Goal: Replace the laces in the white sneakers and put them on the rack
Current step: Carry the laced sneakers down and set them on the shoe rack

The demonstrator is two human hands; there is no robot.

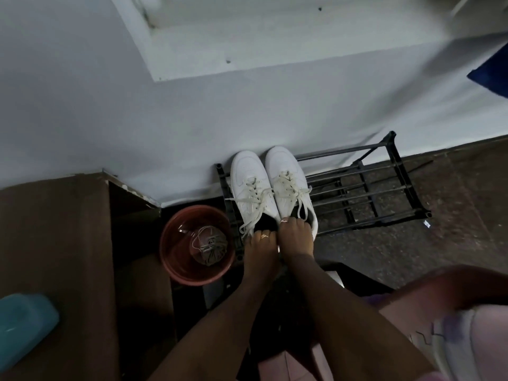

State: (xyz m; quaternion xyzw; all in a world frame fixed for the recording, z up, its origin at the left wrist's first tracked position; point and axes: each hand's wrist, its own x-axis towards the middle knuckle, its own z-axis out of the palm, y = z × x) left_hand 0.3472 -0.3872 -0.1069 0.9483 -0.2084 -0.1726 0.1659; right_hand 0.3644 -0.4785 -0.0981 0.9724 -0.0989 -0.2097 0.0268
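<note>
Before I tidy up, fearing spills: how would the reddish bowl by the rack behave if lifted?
Glints suggest water in the bowl, so it probably sloshes and feels heavy. The laces inside look limp, likely drifting.

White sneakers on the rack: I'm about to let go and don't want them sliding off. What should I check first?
1. Both laced: ok, cream laces run through the eyelets of the left sneaker and the right sneaker.
2. On the rack: ok, both lie on its top bars at the left end, toes to the wall.
3. Heels supported: cannot tell, the left hand and right hand cover them, each gripping its sneaker's heel.
4. Lace ends tucked: not ok, they trail over the sides.
5. Bowl clear of the rack: cannot tell, it sits close beside the left end.
</note>
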